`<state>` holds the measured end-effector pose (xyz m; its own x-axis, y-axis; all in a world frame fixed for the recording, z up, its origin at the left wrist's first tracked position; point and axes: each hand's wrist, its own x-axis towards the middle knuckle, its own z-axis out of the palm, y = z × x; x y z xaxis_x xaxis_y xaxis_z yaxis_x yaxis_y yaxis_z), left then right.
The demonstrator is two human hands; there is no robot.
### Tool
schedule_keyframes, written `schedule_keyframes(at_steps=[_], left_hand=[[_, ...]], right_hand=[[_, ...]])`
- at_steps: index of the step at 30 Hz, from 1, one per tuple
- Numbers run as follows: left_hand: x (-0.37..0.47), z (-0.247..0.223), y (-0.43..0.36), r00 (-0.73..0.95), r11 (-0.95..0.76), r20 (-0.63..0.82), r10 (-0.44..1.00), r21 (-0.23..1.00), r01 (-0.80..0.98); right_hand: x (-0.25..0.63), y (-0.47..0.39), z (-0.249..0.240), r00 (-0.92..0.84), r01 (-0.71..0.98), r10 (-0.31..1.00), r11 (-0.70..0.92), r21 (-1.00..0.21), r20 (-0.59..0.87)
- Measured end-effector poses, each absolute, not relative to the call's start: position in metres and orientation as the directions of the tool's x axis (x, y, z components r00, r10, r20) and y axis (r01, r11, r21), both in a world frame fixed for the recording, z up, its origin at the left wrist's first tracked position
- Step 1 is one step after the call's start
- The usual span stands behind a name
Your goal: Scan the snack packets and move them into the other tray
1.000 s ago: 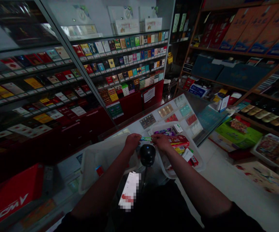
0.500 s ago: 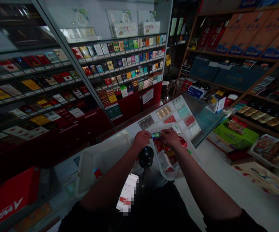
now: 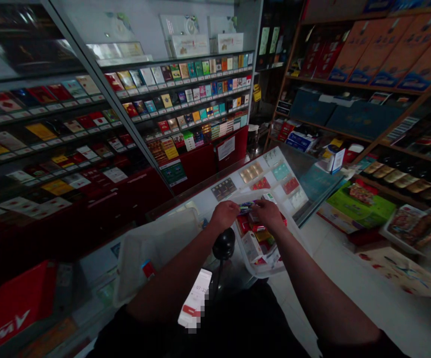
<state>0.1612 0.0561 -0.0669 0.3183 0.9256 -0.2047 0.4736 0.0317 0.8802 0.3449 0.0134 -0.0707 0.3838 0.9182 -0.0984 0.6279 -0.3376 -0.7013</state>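
Note:
Between my two hands is a small packet [image 3: 246, 205], shiny and mostly blue, green and purple; its exact kind is too small to tell. My left hand [image 3: 225, 216] pinches its left end, and my right hand [image 3: 269, 216] pinches the right end. Both hands are above a white plastic bin [image 3: 255, 271], which holds several small boxes and packs, among them a white box [image 3: 252, 247] and red ones. Just below my left hand stands a black round-headed device [image 3: 224, 243] on a cable. Another white bin [image 3: 128, 268], to the left, has a small red and blue pack [image 3: 148, 269] in it.
A phone [image 3: 195, 298] with a lit screen is close to my body. The glass counter [image 3: 301, 174] displays flat packs. Shelves of cigarette packs [image 3: 185, 99] line the back wall. A red box [image 3: 14, 308] stands lower left; a green carton [image 3: 365, 204] is at right.
The packet has turned in my fingers and shows less of its bright face. My hands have shifted slightly to the right, and the whole view has moved a little.

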Motion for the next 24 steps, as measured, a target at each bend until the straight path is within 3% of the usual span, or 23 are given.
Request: schedule_keyframes(at_steps=[7, 15, 19, 24], left_hand=[[0.098, -0.043, 0.043, 0.254, 0.081, -0.190, 0.948, 0.919, 0.387], [-0.016, -0.039, 0.019, 0.079, 0.119, -0.208, 0.975, 0.787, 0.606], [-0.064, -0.057, 0.000, 0.069, 0.144, -0.345, 0.936, 0.554, 0.820], [-0.102, -0.083, -0.025, 0.115, -0.036, -0.476, 0.872, 0.172, 0.985]], right_hand=[[0.318, 0.009, -0.047, 0.311, 0.608, 0.950, -0.218, -0.763, -0.024], [0.243, -0.001, -0.016, 0.136, 0.477, 0.991, -0.059, -0.877, 0.007], [0.192, -0.009, -0.022, -0.068, 0.473, 0.994, -0.043, -0.880, -0.086], [0.135, -0.016, -0.048, -0.341, 0.672, 0.916, 0.078, -0.737, -0.213]])
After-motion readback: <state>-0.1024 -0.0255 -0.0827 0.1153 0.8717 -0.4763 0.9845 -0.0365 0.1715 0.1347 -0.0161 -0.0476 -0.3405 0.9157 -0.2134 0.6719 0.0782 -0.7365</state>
